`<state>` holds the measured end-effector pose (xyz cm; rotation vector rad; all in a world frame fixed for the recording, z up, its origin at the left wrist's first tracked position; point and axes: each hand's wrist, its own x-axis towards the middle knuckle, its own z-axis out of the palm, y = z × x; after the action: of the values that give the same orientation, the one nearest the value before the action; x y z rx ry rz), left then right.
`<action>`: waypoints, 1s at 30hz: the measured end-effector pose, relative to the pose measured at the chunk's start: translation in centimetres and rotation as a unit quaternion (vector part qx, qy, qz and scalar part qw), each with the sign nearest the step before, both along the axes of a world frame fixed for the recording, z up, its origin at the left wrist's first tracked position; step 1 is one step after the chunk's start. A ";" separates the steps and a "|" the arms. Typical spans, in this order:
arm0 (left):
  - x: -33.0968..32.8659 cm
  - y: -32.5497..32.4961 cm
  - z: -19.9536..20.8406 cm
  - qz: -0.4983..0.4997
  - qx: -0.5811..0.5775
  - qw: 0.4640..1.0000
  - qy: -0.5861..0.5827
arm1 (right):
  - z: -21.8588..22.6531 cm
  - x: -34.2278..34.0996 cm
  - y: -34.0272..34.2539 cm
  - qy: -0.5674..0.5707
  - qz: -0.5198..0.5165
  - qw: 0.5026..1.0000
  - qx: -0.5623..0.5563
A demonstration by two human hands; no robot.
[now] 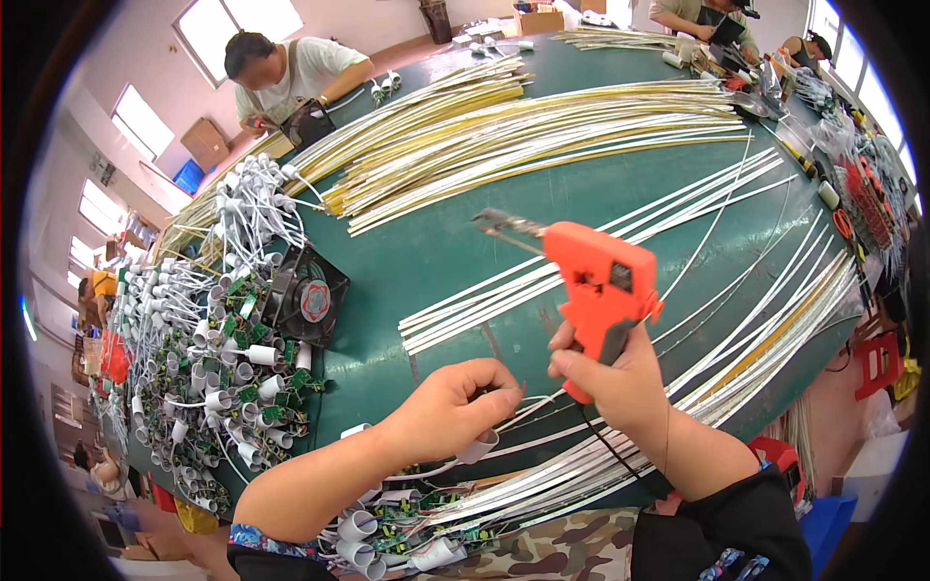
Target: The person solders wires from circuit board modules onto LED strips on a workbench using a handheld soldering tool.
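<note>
Above the green table, our right hand grips an orange-red, gun-shaped tool with a slender metal nose. Our left hand curls beside a white cup; we cannot tell what it holds.

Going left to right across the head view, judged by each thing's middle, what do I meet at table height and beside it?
Heap of white caps and green boards, black fan, left hand, orange gun-shaped tool in the right hand, orange-handled scissors, red stool.

A green table bears pale strips and a black fan.
</note>
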<state>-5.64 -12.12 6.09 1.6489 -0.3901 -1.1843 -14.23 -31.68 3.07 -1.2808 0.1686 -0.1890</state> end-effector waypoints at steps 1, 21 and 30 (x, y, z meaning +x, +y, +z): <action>0.2 0.1 -0.2 0.020 -0.014 1.000 0.018 | 0.0 0.0 -0.2 0.010 -0.031 0.999 0.039; -1.5 -1.1 -2.6 0.108 -0.161 0.980 0.044 | -1.6 -1.1 2.5 -0.028 0.062 0.998 0.000; -1.5 -0.7 -2.1 0.019 -0.082 0.996 -0.034 | 0.0 -0.9 1.6 0.038 0.038 0.999 0.003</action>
<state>-7.15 -12.78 3.95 1.5500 -0.4843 -1.0427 -15.09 -30.11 3.02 -1.2879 0.1849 -0.0737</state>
